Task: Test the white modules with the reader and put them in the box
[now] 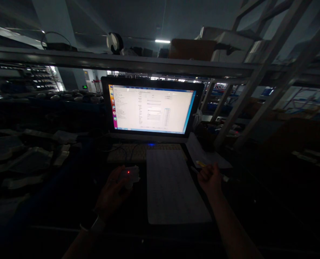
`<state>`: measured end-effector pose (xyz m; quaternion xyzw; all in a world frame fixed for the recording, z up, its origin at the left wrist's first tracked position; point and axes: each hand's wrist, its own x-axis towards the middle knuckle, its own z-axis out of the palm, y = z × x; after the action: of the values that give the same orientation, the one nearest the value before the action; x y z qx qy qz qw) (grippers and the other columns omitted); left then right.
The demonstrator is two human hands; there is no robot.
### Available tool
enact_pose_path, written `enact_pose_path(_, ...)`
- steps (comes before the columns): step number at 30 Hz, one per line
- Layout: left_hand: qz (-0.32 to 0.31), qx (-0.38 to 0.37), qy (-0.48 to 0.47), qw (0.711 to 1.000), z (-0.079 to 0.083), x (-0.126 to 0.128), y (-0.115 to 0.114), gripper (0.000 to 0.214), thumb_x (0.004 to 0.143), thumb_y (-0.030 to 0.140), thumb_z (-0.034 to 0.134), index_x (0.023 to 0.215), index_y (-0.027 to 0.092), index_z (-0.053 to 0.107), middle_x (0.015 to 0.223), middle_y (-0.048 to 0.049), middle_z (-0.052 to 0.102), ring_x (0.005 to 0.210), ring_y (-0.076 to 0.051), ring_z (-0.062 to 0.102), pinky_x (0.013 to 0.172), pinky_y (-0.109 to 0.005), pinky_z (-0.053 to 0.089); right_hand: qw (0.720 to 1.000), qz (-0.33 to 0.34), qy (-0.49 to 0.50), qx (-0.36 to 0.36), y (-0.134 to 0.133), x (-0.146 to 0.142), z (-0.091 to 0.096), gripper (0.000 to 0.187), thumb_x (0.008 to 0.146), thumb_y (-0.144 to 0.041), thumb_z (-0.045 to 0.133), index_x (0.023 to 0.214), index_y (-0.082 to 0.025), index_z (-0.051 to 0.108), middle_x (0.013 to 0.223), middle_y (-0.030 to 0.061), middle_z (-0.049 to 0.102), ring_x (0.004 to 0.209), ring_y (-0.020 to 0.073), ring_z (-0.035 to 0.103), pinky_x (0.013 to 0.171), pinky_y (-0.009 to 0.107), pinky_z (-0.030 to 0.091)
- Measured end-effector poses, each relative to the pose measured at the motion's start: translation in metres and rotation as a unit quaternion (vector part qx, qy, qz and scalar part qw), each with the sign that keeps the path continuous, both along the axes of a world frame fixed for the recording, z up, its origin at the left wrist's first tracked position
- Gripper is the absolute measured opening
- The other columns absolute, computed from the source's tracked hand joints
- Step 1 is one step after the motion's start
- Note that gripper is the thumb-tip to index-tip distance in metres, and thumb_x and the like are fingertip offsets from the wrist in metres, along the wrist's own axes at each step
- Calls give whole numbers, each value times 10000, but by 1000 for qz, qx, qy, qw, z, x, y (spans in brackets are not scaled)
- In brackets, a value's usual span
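Observation:
The scene is very dark. My left hand (113, 190) is closed around a small white box-shaped device (133, 175) with a lit red light on its face. To its right lies a printed sheet of paper (170, 190), partly over the keyboard (130, 153). By the sheet's right edge, my right hand (210, 178) is closed with curled fingers. A slim pen (194, 170) sticks out from them toward the sheet. A yellow item (201, 164) shows just above the fingertips; I cannot tell whether it is held too.
Behind the keyboard stands a lit monitor (151, 109) showing a software window. A second paper (208, 154) lies at right. More white devices (30, 160) sit in a blue-edged bin at left. A shelf (138, 61) with boxes runs overhead, with metal posts (246, 104) at right.

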<state>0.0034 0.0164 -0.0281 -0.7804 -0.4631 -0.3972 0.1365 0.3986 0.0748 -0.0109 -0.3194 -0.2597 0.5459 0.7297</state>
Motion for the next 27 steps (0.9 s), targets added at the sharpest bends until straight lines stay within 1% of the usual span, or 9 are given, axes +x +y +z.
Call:
enact_pose_path(4, 3, -4, -5, 1000, -2, 0, 1, 302, 796, 276, 633, 1090, 309, 571, 1410, -30, 444, 1271, -277, 464, 917, -457, 547, 1000, 1, 2, -4, 0, 0, 0, 521, 673, -591, 693, 615, -230, 322, 385, -140, 256, 293, 38, 166, 297, 175, 184)
enact_pose_path(7, -5, 4, -2, 1000, -2, 0, 1, 300, 819, 287, 613, 1113, 298, 555, 1413, -51, 431, 1271, -284, 461, 898, -467, 555, 1000, 8, -17, 4, 0, 1, -1, 537, 682, -612, 677, 619, -231, 304, 388, -143, 244, 294, 40, 156, 296, 176, 189)
enact_pose_path(10, -9, 9, 6, 1000, -1, 0, 1, 268, 835, 309, 602, 1096, 273, 557, 1416, -74, 418, 1277, -294, 453, 884, -471, 562, 1000, 10, -25, 8, 0, 2, -1, 542, 674, -617, 682, 627, -231, 305, 390, -146, 235, 296, 39, 152, 299, 173, 194)
enact_pose_path(15, -14, 7, -5, 1000, 1, 0, 0, 277, 823, 263, 608, 1096, 283, 566, 1414, -62, 438, 1269, -292, 466, 905, -458, 554, 1000, -4, 5, -19, 0, 0, -1, 537, 651, -604, 705, 627, -230, 321, 385, -146, 244, 296, 36, 149, 295, 169, 188)
enact_pose_path(17, -18, 10, -7, 1000, 0, 0, 0, 288, 811, 246, 618, 1094, 275, 575, 1416, -64, 439, 1267, -290, 469, 903, -447, 554, 1000, -6, 20, -24, 0, 0, -1, 521, 668, -586, 700, 624, -227, 325, 387, -144, 244, 296, 36, 154, 296, 168, 189)
enact_pose_path(20, -14, 8, -4, 1000, -2, -1, 0, 293, 808, 234, 619, 1097, 262, 579, 1414, -73, 438, 1283, -288, 448, 910, -447, 546, 999, 8, 28, -21, 0, 1, -2, 496, 721, -571, 662, 625, -225, 321, 397, -142, 235, 295, 39, 164, 298, 169, 196)
enact_pose_path(24, -9, -3, -4, 1000, -4, -1, 1, 267, 806, 272, 625, 1071, 259, 593, 1422, -71, 425, 1285, -288, 443, 919, -448, 538, 999, 19, 41, -15, 0, 3, -3, 466, 771, -551, 623, 627, -223, 326, 405, -144, 205, 292, 41, 152, 295, 168, 208)
enact_pose_path(27, -14, 3, -7, 1000, -4, -1, 2, 274, 814, 297, 619, 1084, 274, 580, 1408, -68, 439, 1276, -286, 454, 907, -456, 544, 998, 28, 50, -9, 0, 3, -2, 454, 775, -536, 626, 617, -223, 337, 407, -143, 200, 294, 42, 148, 295, 169, 203)
